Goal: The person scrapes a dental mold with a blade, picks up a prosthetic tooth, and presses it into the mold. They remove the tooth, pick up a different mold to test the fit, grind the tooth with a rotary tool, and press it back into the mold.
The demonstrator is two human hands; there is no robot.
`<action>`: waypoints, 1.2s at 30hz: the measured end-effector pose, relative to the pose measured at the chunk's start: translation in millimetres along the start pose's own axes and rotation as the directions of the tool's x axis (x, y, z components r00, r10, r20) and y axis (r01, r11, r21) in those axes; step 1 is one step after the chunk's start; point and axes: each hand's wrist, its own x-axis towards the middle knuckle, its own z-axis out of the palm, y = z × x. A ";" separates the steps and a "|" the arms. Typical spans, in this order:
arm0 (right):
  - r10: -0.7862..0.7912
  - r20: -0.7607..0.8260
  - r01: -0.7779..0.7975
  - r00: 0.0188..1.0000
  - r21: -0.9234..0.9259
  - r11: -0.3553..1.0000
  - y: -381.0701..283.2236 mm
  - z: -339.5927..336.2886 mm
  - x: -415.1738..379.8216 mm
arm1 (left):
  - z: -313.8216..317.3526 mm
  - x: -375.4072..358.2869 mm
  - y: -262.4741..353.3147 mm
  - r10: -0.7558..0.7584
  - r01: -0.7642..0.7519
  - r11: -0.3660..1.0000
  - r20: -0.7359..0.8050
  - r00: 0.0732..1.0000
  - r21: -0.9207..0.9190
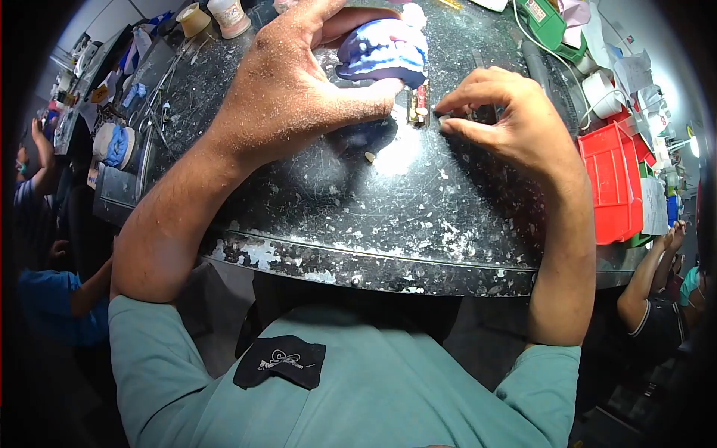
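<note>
A: Item one. Blue-and-white rounded moulded block, looks like a plaster or silicone cast [385, 54], at the far middle of the bench. The left hand [299, 82] is wrapped over its near side, thumb lying along the lower edge, fingers curled round the back. Closed grip, holding it steady on the surface.

B: And the small piece beside it?

A: Item two. Small brass-and-red metal fitting [418, 104], standing just right of the block, touching or nearly touching it; I cannot tell which. Item three. Right hand [500, 112], thumb and forefinger pinched together at the tips just beside the fitting. Something tiny may sit in the pinch, but it is too small to name.

B: Step in hand?

A: Judged as fine assembly or adjustment at the block's right edge, one hand bracing while the other places or picks a small part. The next move would call for a steady brace and a very small, exact motion of the pinch toward the fitting.

B: Surroundings?

A: Item four. Round dark speckled worktop, scratched and flecked with white residue [358, 224]. Item five. Red plastic tray [612, 179] at the right. Item six. Green box [549, 26] at the far right. Item seven. Two small pale pots [213, 16] at the far left. Other people sit at both sides.
</note>
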 end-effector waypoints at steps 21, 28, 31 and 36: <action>0.207 -0.198 -0.031 0.958 0.648 0.761 -10.7 13.8 4.1 | 16.2 -7.1 -4.3 -0.174 0.115 0.899 0.104 0.979 0.422; 0.260 -0.209 -0.042 0.943 0.698 0.715 -7.3 5.0 4.5 | 13.5 -10.9 -2.6 -0.249 0.137 0.878 0.194 0.949 0.459; 0.287 -0.184 -0.040 0.940 0.777 0.628 -7.0 8.2 5.9 | 0.9 -7.7 -1.3 -0.285 0.167 0.915 0.295 0.912 0.367; 0.341 -0.052 -0.123 0.939 0.874 0.470 -2.4 6.2 4.5 | -13.5 -1.9 -3.3 -0.368 0.223 0.902 0.389 0.844 0.371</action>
